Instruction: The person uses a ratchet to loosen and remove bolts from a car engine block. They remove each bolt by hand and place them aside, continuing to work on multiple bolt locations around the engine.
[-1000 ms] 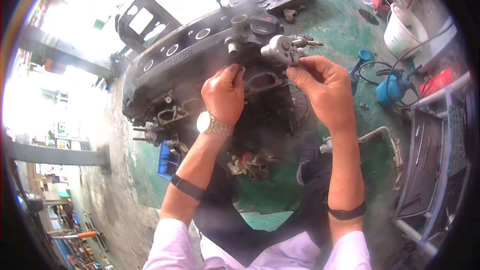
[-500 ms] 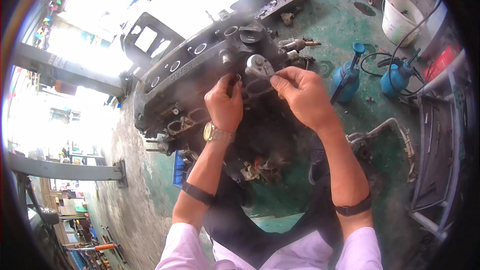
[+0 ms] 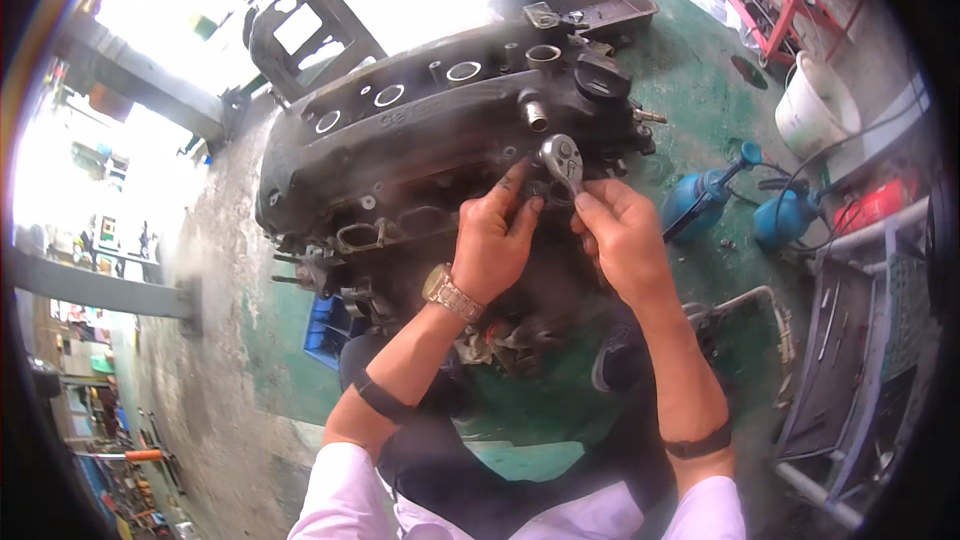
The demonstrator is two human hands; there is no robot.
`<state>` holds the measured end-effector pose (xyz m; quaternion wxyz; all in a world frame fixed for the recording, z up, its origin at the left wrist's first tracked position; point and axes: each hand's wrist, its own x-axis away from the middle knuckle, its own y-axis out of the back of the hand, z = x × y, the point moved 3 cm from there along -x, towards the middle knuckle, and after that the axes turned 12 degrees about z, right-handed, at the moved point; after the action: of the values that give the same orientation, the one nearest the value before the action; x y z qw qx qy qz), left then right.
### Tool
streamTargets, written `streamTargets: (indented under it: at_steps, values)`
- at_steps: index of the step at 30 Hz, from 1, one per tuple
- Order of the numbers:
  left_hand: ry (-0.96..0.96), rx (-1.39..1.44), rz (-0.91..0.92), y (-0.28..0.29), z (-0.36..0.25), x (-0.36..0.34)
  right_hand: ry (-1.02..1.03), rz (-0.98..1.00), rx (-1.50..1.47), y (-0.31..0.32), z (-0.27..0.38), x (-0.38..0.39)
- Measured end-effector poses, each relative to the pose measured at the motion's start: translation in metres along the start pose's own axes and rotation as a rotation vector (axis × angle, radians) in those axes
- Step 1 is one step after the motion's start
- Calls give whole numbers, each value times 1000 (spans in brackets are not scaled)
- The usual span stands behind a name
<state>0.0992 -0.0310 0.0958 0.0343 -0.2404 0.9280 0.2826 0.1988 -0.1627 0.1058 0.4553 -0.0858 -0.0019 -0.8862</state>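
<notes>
At the far left, a thick grey beam (image 3: 105,287) sticks out over the floor, and below it lies a tool with an orange handle (image 3: 143,456). Next comes a black metal frame (image 3: 268,45), standing behind the left end of a big, dark engine part (image 3: 415,145). A blue bin (image 3: 322,332) sits on the floor just in front of that end.

The left hand (image 3: 492,245) is in the middle, with a shiny watch (image 3: 452,293) on its wrist. Its pointing finger reaches up beside the head of a silver wrench (image 3: 563,162) — I can't tell if that hand's grip has anything in it. The wrench head is near the front of the engine part, just below a short metal tube (image 3: 536,114). The right hand (image 3: 622,240) has its grip wrapped around the wrench handle.

Behind the engine part's right end is a dark tray (image 3: 632,8). Farther right are two blue spray bottles (image 3: 697,202), a bent metal pipe (image 3: 770,298) and a white bucket (image 3: 815,110) — all on the green floor (image 3: 690,90).
</notes>
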Motion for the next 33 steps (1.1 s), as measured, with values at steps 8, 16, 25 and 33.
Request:
streamTargets:
  at_steps: [8,16,25,33]
  values:
    - [-17,81,59,7,4,4,-105,76,-36,-25,6,5]
    - [73,427,50,9,15,11,-95,113,-265,-49,2,-3]
    - [135,502,24,25,-16,-2,-65,156,-390,-55,-1,-7]
    - [181,377,-140,19,-24,-28,97,49,-218,-60,-7,-15]
